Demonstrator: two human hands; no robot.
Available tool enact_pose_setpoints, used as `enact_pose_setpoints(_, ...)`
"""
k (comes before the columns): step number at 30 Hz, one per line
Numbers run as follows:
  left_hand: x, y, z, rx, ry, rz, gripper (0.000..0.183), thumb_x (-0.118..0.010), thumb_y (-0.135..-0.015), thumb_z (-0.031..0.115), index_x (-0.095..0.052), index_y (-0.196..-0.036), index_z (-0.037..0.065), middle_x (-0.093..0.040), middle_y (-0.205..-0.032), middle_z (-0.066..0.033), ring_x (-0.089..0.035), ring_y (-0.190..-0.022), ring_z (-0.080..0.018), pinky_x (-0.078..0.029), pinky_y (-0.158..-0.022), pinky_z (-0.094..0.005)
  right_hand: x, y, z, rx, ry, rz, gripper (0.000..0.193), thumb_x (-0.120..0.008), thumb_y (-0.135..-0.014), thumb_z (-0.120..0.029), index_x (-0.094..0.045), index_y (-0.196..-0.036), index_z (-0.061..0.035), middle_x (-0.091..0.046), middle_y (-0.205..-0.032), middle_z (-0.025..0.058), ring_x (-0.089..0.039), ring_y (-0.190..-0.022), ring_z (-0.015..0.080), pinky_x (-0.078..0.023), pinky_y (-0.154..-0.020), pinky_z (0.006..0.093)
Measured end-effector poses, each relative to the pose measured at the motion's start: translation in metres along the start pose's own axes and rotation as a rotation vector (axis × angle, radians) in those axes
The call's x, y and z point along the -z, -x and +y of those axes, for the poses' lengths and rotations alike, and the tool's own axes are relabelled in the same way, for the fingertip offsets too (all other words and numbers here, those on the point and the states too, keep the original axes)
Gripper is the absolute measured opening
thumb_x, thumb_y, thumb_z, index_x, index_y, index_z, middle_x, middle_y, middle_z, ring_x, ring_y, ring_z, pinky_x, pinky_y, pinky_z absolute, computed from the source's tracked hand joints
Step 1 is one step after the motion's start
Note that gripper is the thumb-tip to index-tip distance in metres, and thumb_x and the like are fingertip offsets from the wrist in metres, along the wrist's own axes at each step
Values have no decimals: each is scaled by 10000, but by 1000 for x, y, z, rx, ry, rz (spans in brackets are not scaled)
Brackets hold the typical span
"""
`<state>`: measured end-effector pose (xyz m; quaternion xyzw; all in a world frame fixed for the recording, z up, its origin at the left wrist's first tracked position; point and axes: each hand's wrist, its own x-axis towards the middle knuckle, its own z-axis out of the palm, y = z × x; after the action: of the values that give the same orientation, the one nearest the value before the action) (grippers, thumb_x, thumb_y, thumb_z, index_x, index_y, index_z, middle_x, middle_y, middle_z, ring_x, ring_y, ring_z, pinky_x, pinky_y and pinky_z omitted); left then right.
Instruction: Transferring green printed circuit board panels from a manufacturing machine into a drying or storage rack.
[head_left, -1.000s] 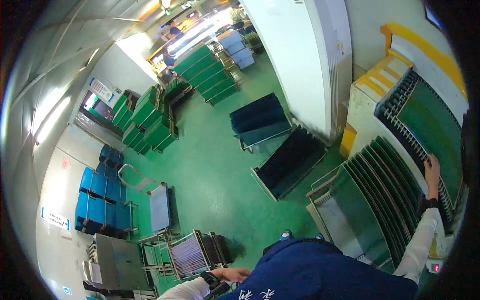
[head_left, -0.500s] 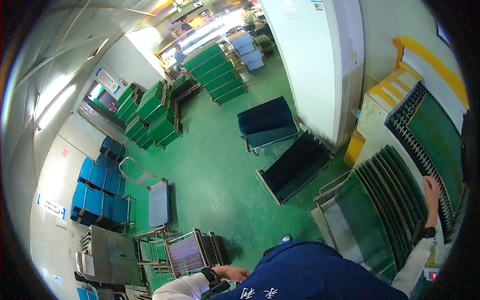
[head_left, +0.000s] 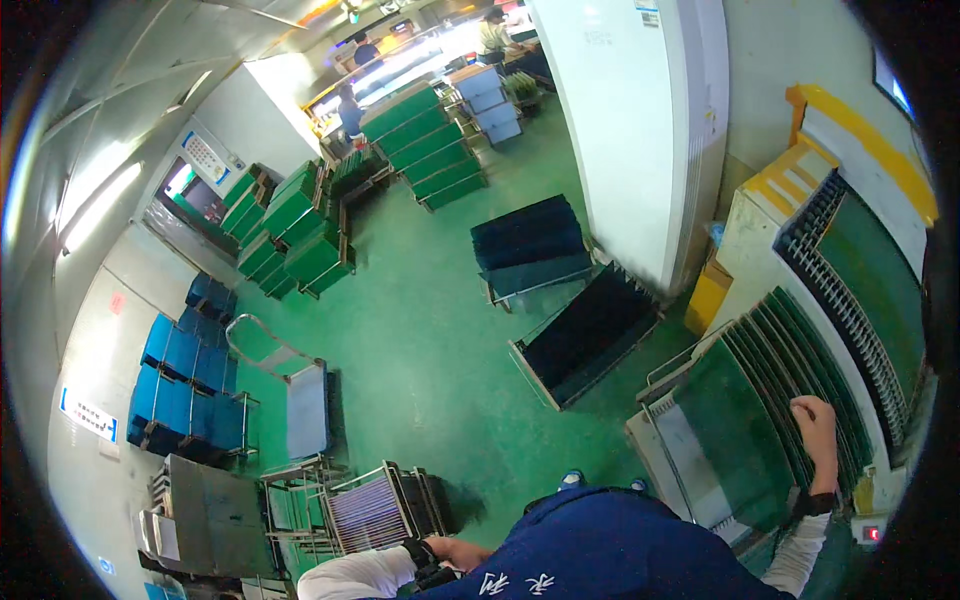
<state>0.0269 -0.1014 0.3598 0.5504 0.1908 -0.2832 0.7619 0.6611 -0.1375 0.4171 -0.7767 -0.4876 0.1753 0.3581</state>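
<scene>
My right hand [head_left: 817, 428] is over the rack of upright dark green panels [head_left: 735, 425] at the right. Its fingers are curled together near the panels' upper edges; whether they grip an edge does not show. A black band circles that wrist. My left hand [head_left: 458, 552] is low beside my blue apron [head_left: 630, 545], its fingers mostly hidden against it. To the right of the rack is a machine bed with a toothed chain [head_left: 855, 310] and a flat green panel [head_left: 880, 275].
Two racks with dark panels [head_left: 590, 335] [head_left: 535, 245] stand ahead. A flat trolley [head_left: 308, 410] and a slotted rack [head_left: 370, 515] are at left. Green crates [head_left: 425, 140] and blue crates [head_left: 190, 400] are stacked farther off. A white cabinet [head_left: 625, 130] rises at right.
My right hand has moved left, from beside the machine's toothed chain to above the racked panels. My left hand has shifted slightly at my waist. The view has turned a little.
</scene>
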Motion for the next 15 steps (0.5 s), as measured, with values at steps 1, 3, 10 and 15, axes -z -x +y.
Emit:
enact_pose_setpoints(1,1,5,1,19,-13,-6,602,-661,-842,171,-449,-1382,12,-541,-1355,-96,-536,-1156,-191,-438,-997,-344,-3,4,-15,-14,-6,-7,170,-633,-828,-84,-663,-940,41,-677,-857,104,-615,-768,170,-473,-710,297)
enact_pose_setpoints(3,3,17,-6,-42,32,-27,606,-644,-863,190,-427,-1398,8,-540,-1359,-96,-532,-1169,-184,-434,-1007,-339,-11,8,-16,-15,-17,-27,165,-629,-831,-79,-666,-947,32,-675,-848,96,-602,-748,158,-469,-689,290)
enact_pose_setpoints(10,19,63,19,-33,420,6,641,-593,-941,329,-363,-1417,-34,-581,-1284,-90,-551,-1143,-150,-446,-985,-314,-34,22,-30,-46,2,-42,155,-638,-833,-86,-676,-926,32,-660,-785,72,-587,-708,123,-457,-651,269)
enact_pose_setpoints(15,29,63,-39,-131,618,-85,806,-695,-859,434,-358,-1411,-47,-514,-1350,-100,-523,-1172,-166,-423,-999,-308,-49,28,-39,-3,1,-51,154,-636,-834,-85,-680,-922,34,-663,-781,66,-586,-691,124,-457,-634,274)
